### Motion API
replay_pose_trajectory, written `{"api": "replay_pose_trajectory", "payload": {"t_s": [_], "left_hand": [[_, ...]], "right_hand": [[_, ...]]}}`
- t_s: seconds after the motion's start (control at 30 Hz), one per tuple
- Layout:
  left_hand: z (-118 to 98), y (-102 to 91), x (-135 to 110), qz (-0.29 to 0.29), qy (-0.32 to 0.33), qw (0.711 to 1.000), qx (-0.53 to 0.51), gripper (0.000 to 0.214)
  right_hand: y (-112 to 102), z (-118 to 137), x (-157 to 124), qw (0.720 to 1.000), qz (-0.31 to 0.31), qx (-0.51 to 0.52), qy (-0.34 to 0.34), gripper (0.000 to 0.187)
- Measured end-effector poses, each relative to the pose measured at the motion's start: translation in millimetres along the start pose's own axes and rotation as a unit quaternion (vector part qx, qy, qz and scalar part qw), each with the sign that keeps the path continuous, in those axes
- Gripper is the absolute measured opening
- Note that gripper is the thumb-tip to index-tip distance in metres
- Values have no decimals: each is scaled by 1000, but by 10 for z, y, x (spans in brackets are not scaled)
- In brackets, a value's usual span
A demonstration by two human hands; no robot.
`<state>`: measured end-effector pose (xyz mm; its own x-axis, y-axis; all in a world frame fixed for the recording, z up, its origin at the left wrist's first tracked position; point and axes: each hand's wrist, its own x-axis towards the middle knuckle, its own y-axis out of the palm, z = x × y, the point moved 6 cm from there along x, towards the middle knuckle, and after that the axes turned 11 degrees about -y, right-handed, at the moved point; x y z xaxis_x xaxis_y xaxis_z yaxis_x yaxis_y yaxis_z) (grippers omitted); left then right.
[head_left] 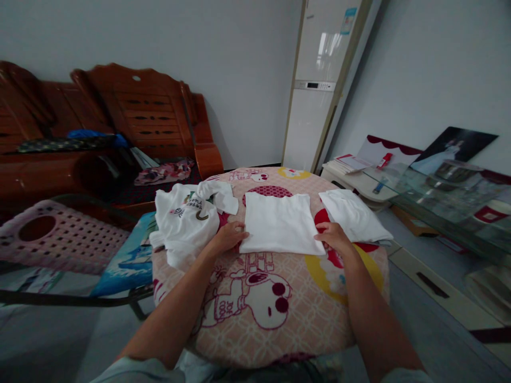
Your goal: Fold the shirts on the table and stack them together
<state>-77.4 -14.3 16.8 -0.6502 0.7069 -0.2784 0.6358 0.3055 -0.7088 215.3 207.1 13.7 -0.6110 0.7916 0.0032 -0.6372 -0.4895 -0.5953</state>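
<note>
Now, left hand (231, 234): fingers bent and close together, lying on the lower left edge of the folded white garment (279, 223); whether they pinch the cloth or only press on it cannot be told.
Right hand (333, 236): fingers bent and close together at the garment's lower right corner, touching it; a true pinch cannot be made out.
Folded white garment: flat, roughly rectangular, in the middle of the bench (279, 319), between the two hands.
Bench: round, draped in a pink cloth with cartoon dog prints.
Second folded garment (353, 215): white, just right of the first one, near the bench's right rim.
Crumpled shirts (186, 223): white, printed, heaped at the left rim, just beside the left hand.
Wooden sofa (139, 111): behind the bench, on the left.
Standing air conditioner (315, 85): tall, white, in the corner.
</note>
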Motion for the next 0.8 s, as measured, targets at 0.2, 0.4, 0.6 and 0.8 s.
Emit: {"api": "replay_pose_trajectory", "payload": {"t_s": [0.2,0.4,0.6,0.8], "left_hand": [[92,78,-121,75,-50,959,-270,55],[45,226,-223,204,-69,870,-443,59],[-56,331,-182,177,-2,908,-379,80],[-45,357,-142,108,75,971,-200,90]], "right_hand": [[3,65,-108,987,-27,158,-24,77],[41,69,-161,978,-14,207,-6,83],[95,82,-196,971,33,238,-16,86],[150,108,-257,968,114,218,-53,95]]}}
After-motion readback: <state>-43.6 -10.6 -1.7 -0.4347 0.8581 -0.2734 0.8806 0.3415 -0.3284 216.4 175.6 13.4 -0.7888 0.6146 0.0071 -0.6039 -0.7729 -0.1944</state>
